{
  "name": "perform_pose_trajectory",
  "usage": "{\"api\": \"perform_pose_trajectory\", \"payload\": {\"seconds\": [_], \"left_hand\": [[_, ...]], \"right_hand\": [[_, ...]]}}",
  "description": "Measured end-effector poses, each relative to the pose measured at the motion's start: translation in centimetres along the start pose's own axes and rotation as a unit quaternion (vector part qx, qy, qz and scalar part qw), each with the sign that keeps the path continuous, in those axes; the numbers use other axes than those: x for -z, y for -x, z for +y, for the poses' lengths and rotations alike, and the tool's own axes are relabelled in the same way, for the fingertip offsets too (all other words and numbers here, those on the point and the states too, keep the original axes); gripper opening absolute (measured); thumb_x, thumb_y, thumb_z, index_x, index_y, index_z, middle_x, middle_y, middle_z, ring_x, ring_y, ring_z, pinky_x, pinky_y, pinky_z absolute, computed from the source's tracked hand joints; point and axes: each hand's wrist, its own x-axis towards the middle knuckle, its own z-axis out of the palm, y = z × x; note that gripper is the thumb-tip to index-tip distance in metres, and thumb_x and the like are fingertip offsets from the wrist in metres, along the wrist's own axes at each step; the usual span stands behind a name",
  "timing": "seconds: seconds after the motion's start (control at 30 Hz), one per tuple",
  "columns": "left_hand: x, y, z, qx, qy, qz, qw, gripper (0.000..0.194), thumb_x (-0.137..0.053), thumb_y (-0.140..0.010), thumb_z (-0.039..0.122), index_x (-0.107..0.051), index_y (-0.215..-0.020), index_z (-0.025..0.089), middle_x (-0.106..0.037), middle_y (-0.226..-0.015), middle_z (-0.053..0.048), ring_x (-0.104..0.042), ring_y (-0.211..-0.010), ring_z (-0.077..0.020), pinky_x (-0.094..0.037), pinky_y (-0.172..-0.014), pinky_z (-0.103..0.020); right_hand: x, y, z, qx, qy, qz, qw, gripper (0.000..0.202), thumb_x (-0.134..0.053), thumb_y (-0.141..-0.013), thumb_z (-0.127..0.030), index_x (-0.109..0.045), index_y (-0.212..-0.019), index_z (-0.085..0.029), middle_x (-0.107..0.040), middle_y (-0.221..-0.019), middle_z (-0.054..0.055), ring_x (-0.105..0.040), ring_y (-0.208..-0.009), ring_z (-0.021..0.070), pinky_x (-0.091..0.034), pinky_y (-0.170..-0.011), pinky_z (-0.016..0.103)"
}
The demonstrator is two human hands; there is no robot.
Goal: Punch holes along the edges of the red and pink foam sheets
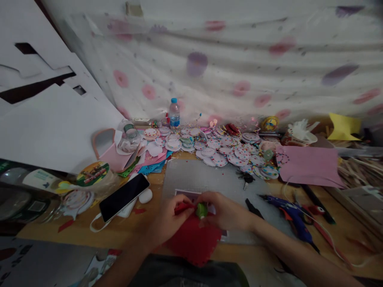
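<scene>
Both my hands are close together above the near edge of the grey mat. My left hand pinches a bit of red material between thumb and fingers. My right hand is closed on a small green rounded piece with a pale end; I cannot make out its kind. Directly below them hangs a red sheet with a zigzag-cut edge, reaching past the table edge towards my lap. Whether the pinched red bit belongs to that sheet is hidden by my fingers. A printed card lies partly behind my hands.
Decorated paper discs pile up along the back, beside a water bottle. To the left lie a phone and a clear tub. On the right are a blue glue gun, its cord, keys and pink paper.
</scene>
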Motion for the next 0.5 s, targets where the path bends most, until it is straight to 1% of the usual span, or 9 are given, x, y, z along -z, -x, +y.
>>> {"api": "perform_pose_trajectory", "payload": {"seconds": [0.1, 0.17, 0.2, 0.3, 0.37, 0.43, 0.5], "left_hand": [[0.2, 0.0, -0.1, 0.010, -0.011, -0.005, 1.000, 0.008, -0.056, -0.080, 0.020, -0.062, -0.084, 0.018, -0.068, -0.085, -0.003, -0.063, -0.081, -0.0180, -0.048, -0.074, -0.028], [0.7, 0.0, -0.3, 0.002, -0.020, -0.021, 1.000, 0.012, -0.058, -0.079, 0.022, -0.061, -0.091, 0.018, -0.068, -0.090, -0.003, -0.063, -0.085, -0.0182, -0.048, -0.076, -0.028], [1.1, -0.1, -0.4, -0.008, -0.026, -0.039, 0.999, 0.018, -0.061, -0.078, 0.024, -0.061, -0.095, 0.019, -0.067, -0.093, -0.003, -0.063, -0.086, -0.0186, -0.048, -0.077, -0.029], [2.6, -0.5, -0.7, -0.043, -0.049, -0.118, 0.991, 0.035, -0.071, -0.072, 0.033, -0.060, -0.103, 0.021, -0.066, -0.100, -0.003, -0.061, -0.090, -0.0202, -0.048, -0.078, -0.030], [3.2, -0.8, -0.6, -0.062, -0.036, -0.159, 0.985, 0.043, -0.073, -0.070, 0.035, -0.060, -0.107, 0.021, -0.065, -0.105, -0.004, -0.061, -0.096, -0.0210, -0.047, -0.083, -0.031], [3.3, -1.2, -0.5, -0.067, -0.008, -0.182, 0.981, 0.055, -0.077, -0.066, 0.034, -0.057, -0.115, 0.022, -0.064, -0.112, -0.006, -0.059, -0.103, -0.0222, -0.045, -0.089, -0.032], [2.9, -1.4, -0.2, -0.060, -0.010, -0.179, 0.982, 0.068, -0.081, -0.059, 0.035, -0.054, -0.120, 0.022, -0.062, -0.117, -0.008, -0.058, -0.107, -0.0251, -0.044, -0.092, -0.035]], "right_hand": [[-0.3, 0.0, -0.2, -0.002, 0.046, 0.031, 0.998, 0.022, -0.071, -0.066, -0.023, -0.066, -0.086, -0.018, -0.060, -0.079, 0.001, -0.051, -0.074, 0.0155, -0.040, -0.066, 0.025], [-0.5, 0.0, -0.4, 0.000, 0.070, 0.041, 0.997, 0.022, -0.071, -0.066, -0.021, -0.066, -0.087, -0.018, -0.061, -0.080, 0.002, -0.052, -0.075, 0.0167, -0.039, -0.068, 0.027], [-0.6, 0.0, -0.5, 0.003, 0.076, 0.043, 0.996, 0.022, -0.071, -0.066, -0.021, -0.066, -0.087, -0.018, -0.061, -0.080, 0.003, -0.052, -0.076, 0.0173, -0.039, -0.069, 0.027], [-0.8, -0.1, -0.6, 0.012, 0.087, 0.049, 0.995, 0.023, -0.072, -0.065, -0.021, -0.067, -0.087, -0.019, -0.063, -0.084, 0.004, -0.054, -0.080, 0.0193, -0.039, -0.072, 0.029], [-0.9, -0.2, -0.7, 0.018, 0.097, 0.050, 0.994, 0.023, -0.071, -0.065, -0.021, -0.067, -0.087, -0.019, -0.064, -0.083, 0.004, -0.055, -0.080, 0.0200, -0.038, -0.072, 0.030], [-0.8, -0.3, -1.0, 0.033, 0.101, 0.037, 0.994, 0.023, -0.069, -0.066, -0.020, -0.066, -0.089, -0.020, -0.065, -0.081, 0.003, -0.055, -0.078, 0.0190, -0.037, -0.070, 0.028], [-0.6, -0.6, -1.1, 0.050, 0.105, 0.022, 0.993, 0.024, -0.066, -0.067, -0.018, -0.066, -0.091, -0.021, -0.065, -0.079, 0.001, -0.055, -0.073, 0.0171, -0.035, -0.066, 0.027]]}}
